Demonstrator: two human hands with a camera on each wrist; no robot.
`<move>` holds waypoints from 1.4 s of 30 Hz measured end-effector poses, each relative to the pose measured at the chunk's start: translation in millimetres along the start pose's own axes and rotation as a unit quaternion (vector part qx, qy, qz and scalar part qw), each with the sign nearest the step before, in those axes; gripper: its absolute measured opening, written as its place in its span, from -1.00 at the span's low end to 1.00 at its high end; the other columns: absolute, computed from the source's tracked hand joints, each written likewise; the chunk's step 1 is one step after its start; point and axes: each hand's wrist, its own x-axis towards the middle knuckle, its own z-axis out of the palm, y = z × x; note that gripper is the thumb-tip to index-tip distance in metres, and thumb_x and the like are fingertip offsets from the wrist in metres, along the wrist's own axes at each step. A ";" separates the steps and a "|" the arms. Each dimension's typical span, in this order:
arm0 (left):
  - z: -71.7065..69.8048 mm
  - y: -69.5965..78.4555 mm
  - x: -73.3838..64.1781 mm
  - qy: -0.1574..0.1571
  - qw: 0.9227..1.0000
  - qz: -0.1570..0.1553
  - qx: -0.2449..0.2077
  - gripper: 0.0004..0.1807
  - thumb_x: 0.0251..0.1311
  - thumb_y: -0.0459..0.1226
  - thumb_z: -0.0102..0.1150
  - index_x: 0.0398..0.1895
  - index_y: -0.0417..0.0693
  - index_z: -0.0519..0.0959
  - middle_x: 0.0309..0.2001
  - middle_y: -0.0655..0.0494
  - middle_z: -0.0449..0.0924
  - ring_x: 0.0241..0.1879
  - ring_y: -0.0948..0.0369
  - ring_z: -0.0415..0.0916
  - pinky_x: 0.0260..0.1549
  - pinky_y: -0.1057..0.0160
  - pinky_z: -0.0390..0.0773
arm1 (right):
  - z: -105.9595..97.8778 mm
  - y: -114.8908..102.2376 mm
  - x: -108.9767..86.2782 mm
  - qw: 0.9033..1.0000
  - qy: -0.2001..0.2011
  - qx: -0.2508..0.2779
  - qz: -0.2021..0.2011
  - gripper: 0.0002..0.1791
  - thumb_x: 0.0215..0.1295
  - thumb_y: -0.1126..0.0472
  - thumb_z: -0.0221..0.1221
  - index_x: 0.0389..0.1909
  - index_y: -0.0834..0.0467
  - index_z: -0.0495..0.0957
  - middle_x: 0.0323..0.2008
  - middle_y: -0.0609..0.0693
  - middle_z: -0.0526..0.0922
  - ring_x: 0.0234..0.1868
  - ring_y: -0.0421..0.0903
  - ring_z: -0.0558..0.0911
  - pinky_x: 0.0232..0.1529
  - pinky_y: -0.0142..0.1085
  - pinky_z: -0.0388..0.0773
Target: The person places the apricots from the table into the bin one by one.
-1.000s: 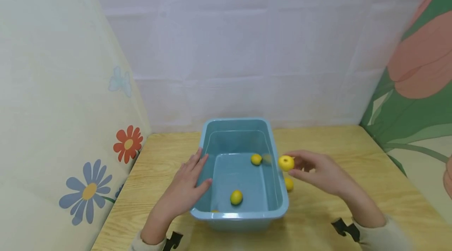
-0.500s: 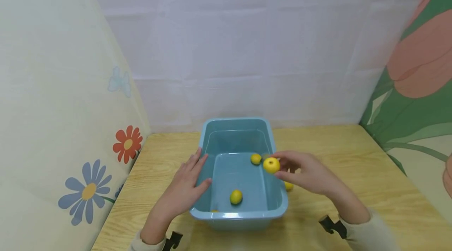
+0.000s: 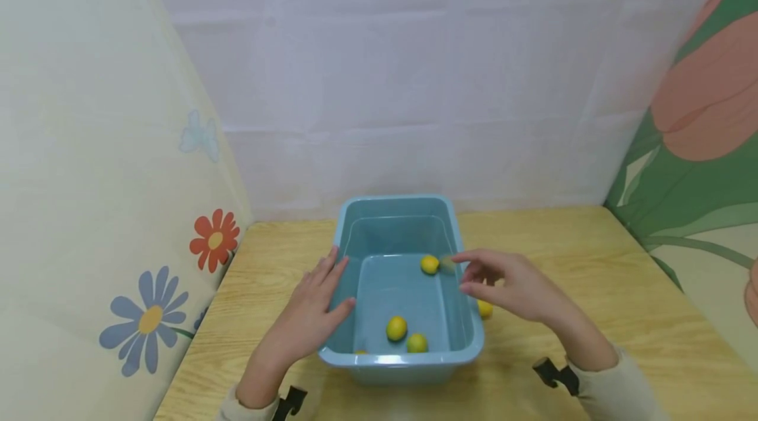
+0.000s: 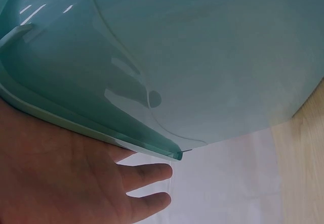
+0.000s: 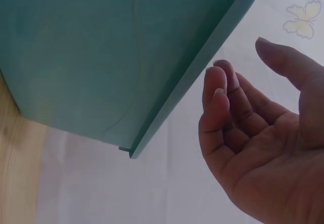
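A blue plastic tub [image 3: 399,360] stands on the table. My left hand [image 3: 314,316] rests on its left rim with the fingers spread; the left wrist view has the palm [image 4: 61,173] under that rim. Over the right rim hangs my right hand [image 3: 503,283], holding nothing, thumb and fingers apart and loosely bent. Inside the tub lie a yellow lemon [image 3: 429,264] by the right wall, another lemon [image 3: 397,328] near the front and a greener lemon [image 3: 417,343] beside it. The front rim mostly hides a further yellow piece [image 3: 361,352].
One more yellow fruit [image 3: 485,309] sits on the wooden table [image 3: 551,243] just outside the tub's right wall, partly hidden by it. A white cloth [image 3: 355,79] hangs behind. Flower-printed panels flank the table left and right.
My right hand has moved left over the tub's right rim and let go of the lemon. A greener lemon now lies near the tub's front. The left hand has stayed still.
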 end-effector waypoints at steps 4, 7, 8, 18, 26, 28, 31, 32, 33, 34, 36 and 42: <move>-0.3 0.0 -0.3 0.003 1.000 0.001 -0.001 -0.21 0.46 0.05 0.04 0.62 -0.05 0.08 0.65 0.06 -0.21 0.60 -0.09 -0.17 0.46 -0.33 -0.09 | -2.6 3.2 -1.6 1.000 0.007 0.000 0.011 -0.56 0.39 0.04 0.28 0.24 0.06 0.57 -0.23 -0.18 0.69 -0.25 -0.22 0.64 -0.22 -0.31 0.65; -0.6 0.3 0.0 0.001 1.000 -0.002 0.000 -0.21 0.46 0.05 0.04 0.62 -0.03 0.07 0.65 0.06 -0.21 0.60 -0.09 -0.18 0.46 -0.34 -0.09 | -4.9 7.7 -3.0 1.000 0.016 -0.002 0.018 -0.55 0.39 0.06 0.28 0.25 0.08 0.56 -0.21 -0.18 0.70 -0.22 -0.22 0.65 -0.19 -0.31 0.65; -0.7 0.3 0.1 0.000 1.000 -0.002 0.001 -0.21 0.46 0.05 0.04 0.62 -0.03 0.07 0.65 0.06 -0.21 0.60 -0.10 -0.18 0.46 -0.34 -0.09 | -5.7 9.7 -3.5 1.000 0.021 -0.004 0.020 -0.55 0.39 0.07 0.28 0.25 0.09 0.56 -0.20 -0.18 0.71 -0.21 -0.22 0.65 -0.18 -0.31 0.66; 0.4 -0.5 0.0 0.005 1.000 0.003 0.002 -0.21 0.46 0.06 0.02 0.62 -0.05 0.08 0.65 0.06 -0.21 0.60 -0.10 -0.19 0.46 -0.34 -0.09 | -13.9 40.5 -8.3 0.996 0.050 -0.016 0.067 -0.54 0.40 0.05 0.27 0.26 0.10 0.54 -0.18 -0.12 0.71 -0.14 -0.17 0.67 -0.09 -0.29 0.65; 0.8 -0.8 0.4 0.005 1.000 0.002 0.001 -0.21 0.46 0.07 0.02 0.62 -0.02 0.07 0.65 0.07 -0.21 0.61 -0.09 -0.19 0.46 -0.33 -0.09 | -14.0 67.1 -11.6 0.994 0.050 -0.014 0.094 -0.51 0.40 0.03 0.27 0.28 0.11 0.53 -0.20 -0.09 0.69 -0.15 -0.13 0.64 -0.13 -0.29 0.63; 0.7 -0.8 0.2 0.006 1.000 0.003 0.000 -0.21 0.46 0.07 0.02 0.62 -0.04 0.08 0.65 0.06 -0.21 0.60 -0.09 -0.19 0.46 -0.33 -0.09 | -12.7 74.1 -12.4 0.994 0.047 -0.007 0.099 -0.50 0.39 0.04 0.28 0.28 0.12 0.53 -0.20 -0.08 0.69 -0.16 -0.12 0.63 -0.15 -0.31 0.62; 0.6 -0.8 0.2 0.007 1.000 0.003 0.000 -0.21 0.46 0.07 0.02 0.62 -0.05 0.08 0.65 0.05 -0.21 0.60 -0.09 -0.19 0.46 -0.34 -0.09 | -9.9 84.5 -13.4 0.994 0.041 0.002 0.104 -0.50 0.38 0.05 0.28 0.28 0.13 0.53 -0.20 -0.06 0.69 -0.18 -0.11 0.62 -0.18 -0.31 0.61; 0.6 -0.8 0.2 0.007 1.000 0.004 0.000 -0.21 0.46 0.07 0.02 0.62 -0.04 0.08 0.65 0.05 -0.21 0.60 -0.09 -0.19 0.46 -0.34 -0.09 | -9.0 87.8 -13.7 0.994 0.039 0.003 0.104 -0.50 0.38 0.04 0.29 0.28 0.12 0.53 -0.20 -0.06 0.69 -0.18 -0.11 0.62 -0.19 -0.31 0.61; 0.6 -0.9 0.2 0.007 1.000 0.004 0.000 -0.21 0.46 0.07 0.02 0.62 -0.04 0.07 0.65 0.05 -0.21 0.60 -0.09 -0.19 0.46 -0.33 -0.09 | -7.9 91.0 -14.1 0.994 0.036 0.004 0.105 -0.50 0.38 0.04 0.29 0.28 0.12 0.53 -0.20 -0.06 0.68 -0.19 -0.11 0.62 -0.20 -0.32 0.61; 0.6 -0.9 0.2 0.006 1.000 0.004 0.000 -0.21 0.46 0.07 0.02 0.62 -0.03 0.07 0.65 0.06 -0.21 0.60 -0.09 -0.19 0.47 -0.33 -0.09 | -7.0 94.1 -14.5 0.994 0.033 0.003 0.106 -0.49 0.38 0.03 0.29 0.28 0.12 0.53 -0.21 -0.06 0.68 -0.19 -0.11 0.62 -0.21 -0.31 0.61; 0.6 -1.0 0.3 0.006 1.000 0.003 -0.001 -0.20 0.46 0.07 0.02 0.62 -0.02 0.07 0.65 0.06 -0.21 0.60 -0.09 -0.19 0.47 -0.33 -0.09 | -5.1 99.8 -15.2 0.994 0.027 0.001 0.105 -0.49 0.38 0.03 0.29 0.28 0.11 0.53 -0.21 -0.06 0.68 -0.20 -0.11 0.62 -0.23 -0.31 0.60; 0.4 -1.0 0.3 0.000 1.000 0.001 -0.003 -0.20 0.46 0.08 0.01 0.62 -0.04 0.06 0.65 0.07 -0.22 0.61 -0.09 -0.19 0.46 -0.34 -0.10 | 1.1 116.2 -16.2 0.995 0.004 -0.014 0.098 -0.46 0.36 0.02 0.30 0.28 0.16 0.52 -0.23 -0.06 0.68 -0.24 -0.12 0.63 -0.26 -0.32 0.61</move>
